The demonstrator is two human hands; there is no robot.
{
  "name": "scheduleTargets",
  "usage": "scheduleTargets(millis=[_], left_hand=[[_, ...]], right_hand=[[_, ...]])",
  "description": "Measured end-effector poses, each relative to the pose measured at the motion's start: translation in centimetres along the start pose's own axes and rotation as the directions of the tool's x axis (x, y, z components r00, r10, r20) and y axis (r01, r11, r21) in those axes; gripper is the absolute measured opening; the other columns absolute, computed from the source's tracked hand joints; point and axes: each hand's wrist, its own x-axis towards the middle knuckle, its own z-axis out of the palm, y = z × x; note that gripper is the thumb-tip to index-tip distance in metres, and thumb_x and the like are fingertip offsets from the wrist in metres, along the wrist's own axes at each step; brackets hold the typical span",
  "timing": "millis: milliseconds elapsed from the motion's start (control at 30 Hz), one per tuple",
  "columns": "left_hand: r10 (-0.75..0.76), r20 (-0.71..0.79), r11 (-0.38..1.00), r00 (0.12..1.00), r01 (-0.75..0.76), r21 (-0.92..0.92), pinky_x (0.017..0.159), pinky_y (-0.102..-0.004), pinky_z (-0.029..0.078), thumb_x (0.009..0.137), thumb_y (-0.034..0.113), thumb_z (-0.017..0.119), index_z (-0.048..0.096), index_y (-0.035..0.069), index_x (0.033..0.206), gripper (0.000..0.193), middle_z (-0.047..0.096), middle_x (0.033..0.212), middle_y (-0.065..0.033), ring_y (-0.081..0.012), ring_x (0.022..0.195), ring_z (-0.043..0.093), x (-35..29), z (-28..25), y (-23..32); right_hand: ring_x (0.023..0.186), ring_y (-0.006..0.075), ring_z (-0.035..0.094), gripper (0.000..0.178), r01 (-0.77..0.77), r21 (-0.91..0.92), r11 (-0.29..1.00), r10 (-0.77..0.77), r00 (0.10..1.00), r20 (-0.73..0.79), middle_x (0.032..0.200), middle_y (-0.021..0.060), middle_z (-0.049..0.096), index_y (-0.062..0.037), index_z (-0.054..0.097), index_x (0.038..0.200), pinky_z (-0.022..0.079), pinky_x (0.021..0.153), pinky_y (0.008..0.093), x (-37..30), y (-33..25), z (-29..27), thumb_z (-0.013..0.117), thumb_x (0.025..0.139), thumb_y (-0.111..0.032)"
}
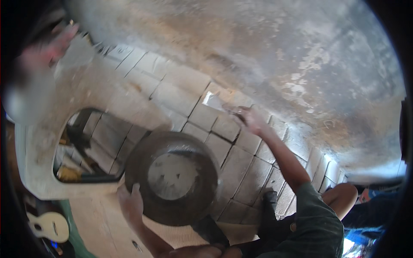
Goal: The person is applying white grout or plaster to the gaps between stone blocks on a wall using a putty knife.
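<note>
My left hand (131,203) is closed on the near-left rim of a round dark basin (205,172), with the thumb over the edge. A pale, wet-looking mix (170,174) covers the middle of the basin's bottom. Farther off to the right, my right hand (250,120) is wrapped round the handle of a flat-bladed scraper (213,100). Its pale blade points left, over the grey blocks (202,117) near the foot of the wall. Whether the blade touches them I cannot tell.
A stained plaster wall (275,56) rises behind the blocks. Left of the basin stands a pale plastic chair (32,150) with an opening. A small guitar-shaped piece (52,226) lies at the lower left. Something blurred and reddish, perhaps another person's hand (51,45), shows at the upper left.
</note>
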Motion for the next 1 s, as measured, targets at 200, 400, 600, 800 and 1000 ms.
scheduleTargets(millis=[200, 400, 600, 800, 1000], left_hand=[[-0.043, 0.099, 0.998, 0.994, 0.039, 0.04, 0.091, -0.0446, 0.037, 0.08, 0.025, 0.052, 0.053, -0.005, 0.112, 0.044, 0.053, 0.109, -0.0253, -0.0392, 0.107, 0.048, 0.3, -0.9, 2.2], [0.027, 0.069, 0.999, 0.997, -0.03, 0.038, 0.092, -0.0444, 0.038, 0.081, 0.024, 0.052, 0.051, -0.006, 0.113, 0.045, 0.051, 0.112, -0.0274, -0.0396, 0.106, 0.049, -0.5, -1.1, 3.9], [0.087, 0.056, 0.995, 0.995, -0.09, 0.053, 0.094, -0.0436, 0.037, 0.081, 0.022, 0.052, 0.049, -0.006, 0.116, 0.046, 0.051, 0.114, -0.0267, -0.0391, 0.11, 0.047, 0.0, -0.5, 2.3], [0.054, 0.083, 0.998, 0.995, -0.056, 0.024, 0.096, -0.0421, 0.035, 0.081, 0.021, 0.053, 0.049, -0.003, 0.118, 0.045, 0.05, 0.116, -0.0252, -0.0372, 0.112, 0.045, -0.3, -0.5, 2.9], [-0.016, 0.071, 0.999, 0.997, 0.013, 0.041, 0.096, -0.0416, 0.035, 0.081, 0.023, 0.051, 0.047, -0.003, 0.119, 0.047, 0.049, 0.116, -0.0232, -0.0359, 0.113, 0.044, -1.0, -0.5, 3.5]], right_hand=[[0.06, 0.0283, 0.06, 0.037, 0.097, 0.081, 0.992, -0.115, 0.958, 0.264, 0.077, 0.0126, 0.06, -0.0221, 0.055, 0.12, 0.049, 0.053, 0.036, -0.4, -9.7, -6.2, 0.06, 0.084, -0.02], [0.066, 0.027, 0.061, 0.031, 0.276, -0.264, 0.924, -0.065, 0.794, 0.605, 0.077, 0.0098, 0.06, -0.0198, 0.06, 0.112, 0.048, 0.06, 0.0376, 0.3, -15.9, -6.3, 0.048, 0.084, -0.017], [0.072, 0.0287, 0.062, 0.031, -0.004, -0.35, 0.937, 0.232, 0.758, 0.61, 0.078, 0.0121, 0.063, -0.0152, 0.06, 0.113, 0.048, 0.063, 0.0401, -0.6, -15.6, -10.0, 0.049, 0.083, -0.017], [0.089, 0.0307, 0.062, 0.029, -0.511, -0.121, 0.851, 0.521, 0.85, 0.076, 0.102, 0.013, 0.064, -0.0091, 0.06, 0.111, 0.048, 0.079, 0.0374, -6.2, -3.7, -5.2, 0.053, 0.086, -0.022], [0.086, 0.0355, 0.061, 0.034, -0.627, -0.123, 0.769, 0.625, 0.778, -0.06, 0.092, 0.0191, 0.063, -0.0171, 0.059, 0.114, 0.047, 0.075, 0.0436, -8.2, 3.0, 1.5, 0.046, 0.084, -0.013]])
